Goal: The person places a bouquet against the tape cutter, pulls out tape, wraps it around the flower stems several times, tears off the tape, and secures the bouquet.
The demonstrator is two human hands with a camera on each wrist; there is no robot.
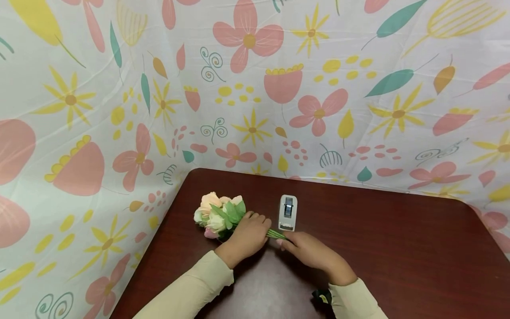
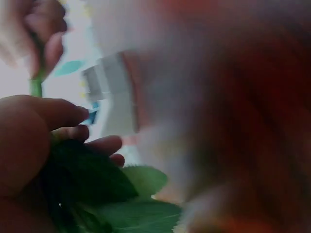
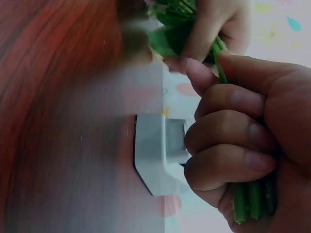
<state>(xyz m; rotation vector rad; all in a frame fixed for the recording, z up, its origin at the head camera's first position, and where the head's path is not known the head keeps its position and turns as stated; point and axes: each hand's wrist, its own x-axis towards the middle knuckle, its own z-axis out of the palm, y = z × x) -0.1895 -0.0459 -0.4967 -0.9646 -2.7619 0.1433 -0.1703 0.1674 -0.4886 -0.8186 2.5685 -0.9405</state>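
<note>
A bouquet of flowers with peach, white and pink blooms and green leaves lies sideways above the table, blooms to the left. My left hand grips its stems just below the leaves. Farther down, my right hand curls round the lower stems; their cut ends poke out below the fist in the right wrist view. Between the two hands a short run of green stems shows. Behind the right hand stands a white tape dispenser, apart from the bouquet.
A dark red-brown table spreads out to the right. Close to the right sleeve lies a small black item with a yellow mark, partly hidden. Floral cloth hangs along the back and left edges.
</note>
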